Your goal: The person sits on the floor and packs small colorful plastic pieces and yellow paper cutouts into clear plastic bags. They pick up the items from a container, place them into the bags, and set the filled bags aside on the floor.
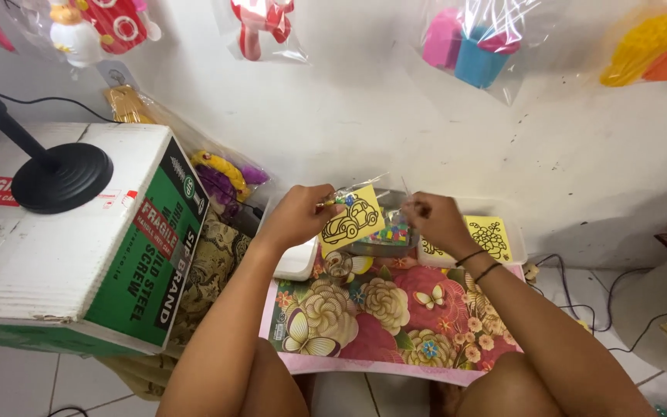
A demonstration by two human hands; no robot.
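1. The left hand [299,212] is pinching a yellow card [351,220] by its upper left corner, fingers closed tight on it; the card, printed with a little car outline, is hanging out to the right of that grip, tilted, with its long edge running up toward the right.
2. The right hand [435,218] is sitting just beside the card's right edge, fingers curled shut on what looks like the clear sleeve [380,193] around the card — the film is too glassy to be sure where it ends.
3. The two hands are holding level with each other, the card spanning the gap between them, so the left one is the nearer to the card itself.
4. Below the card a small tray [384,239] of bright bits is lying, and just right of it a second yellow card [489,235] is resting flat under the right wrist.
5. Under everything a flowered board [380,316] is spreading across the lap.
6. To the left a big cardboard box [79,239] is crowding in near the left elbow, a black stand [59,176] on top; the white wall [395,116] is closing off the far side, with bagged toys [468,38] hanging well above.
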